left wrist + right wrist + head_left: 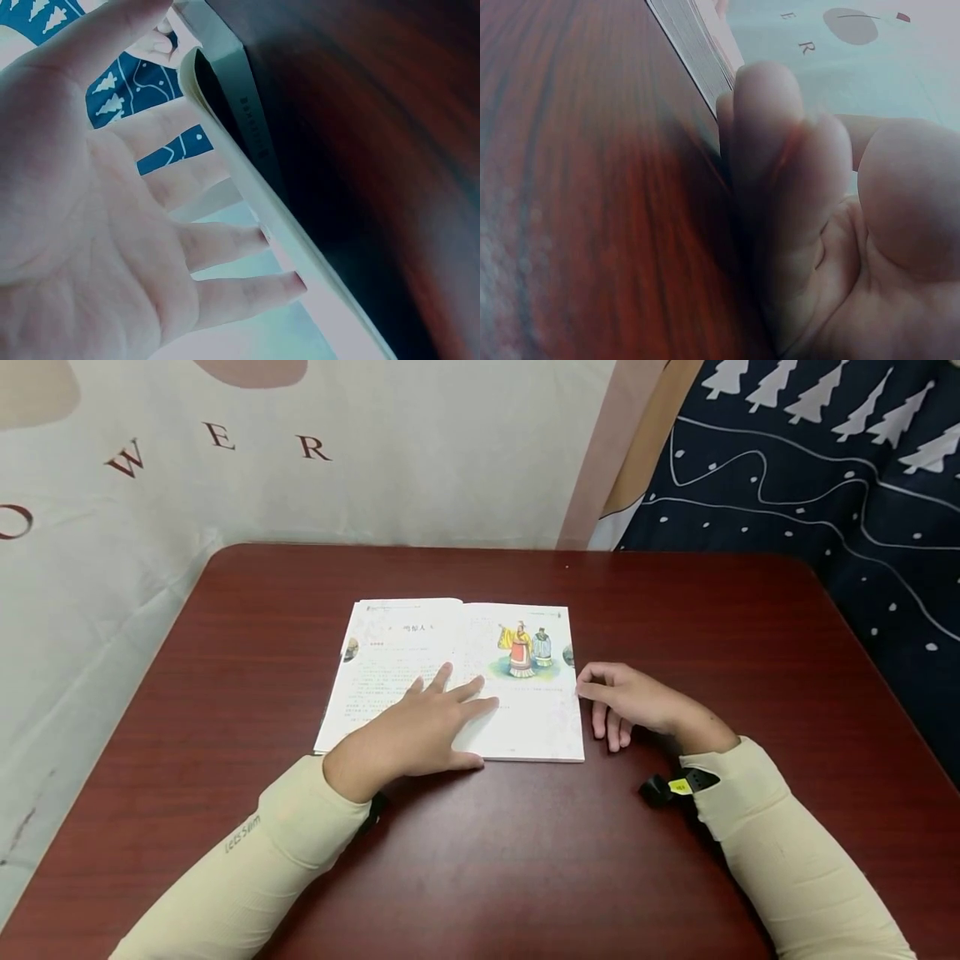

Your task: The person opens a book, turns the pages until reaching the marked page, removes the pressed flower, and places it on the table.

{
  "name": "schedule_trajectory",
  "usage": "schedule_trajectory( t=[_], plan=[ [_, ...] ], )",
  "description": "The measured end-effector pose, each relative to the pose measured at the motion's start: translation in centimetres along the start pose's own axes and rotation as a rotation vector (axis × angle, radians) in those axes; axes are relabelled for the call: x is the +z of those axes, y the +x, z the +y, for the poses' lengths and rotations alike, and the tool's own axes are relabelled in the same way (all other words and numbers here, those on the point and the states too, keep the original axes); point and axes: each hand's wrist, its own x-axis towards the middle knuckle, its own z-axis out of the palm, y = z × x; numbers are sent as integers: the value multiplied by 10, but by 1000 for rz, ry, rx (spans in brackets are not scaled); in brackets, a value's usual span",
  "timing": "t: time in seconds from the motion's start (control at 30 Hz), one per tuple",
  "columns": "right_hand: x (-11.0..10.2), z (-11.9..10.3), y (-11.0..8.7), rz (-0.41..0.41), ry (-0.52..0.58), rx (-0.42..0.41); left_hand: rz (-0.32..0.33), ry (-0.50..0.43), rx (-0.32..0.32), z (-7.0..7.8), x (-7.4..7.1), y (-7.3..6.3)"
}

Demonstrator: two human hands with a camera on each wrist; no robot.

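left fingers [467,691] apart on book [525,731], right fingers [613,733] bent, grip unclear, cloth [435,468] lettered "ower"

One book [457,647], two sets of fingers [467,690], two sleeves [300,835] — one table [480,877]

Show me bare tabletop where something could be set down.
Free table: left of the open book, to the table's left edge; behind the book, to the far edge; right of the right hand; before the book, between the sleeves. Crowded: the book's lower middle, under the left hand, and its right edge, beside the right hand.
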Motion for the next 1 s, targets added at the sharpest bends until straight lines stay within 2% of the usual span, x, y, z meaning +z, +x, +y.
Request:
schedule_trajectory(
  t=[0.63,1.0],
  plan=[
    [-2,-2,-1,9,-8,-8,6,15,9,0,-3,1],
    [0,1,1,0,19,7,-21,-4,5,-3,0,0]
  ],
)
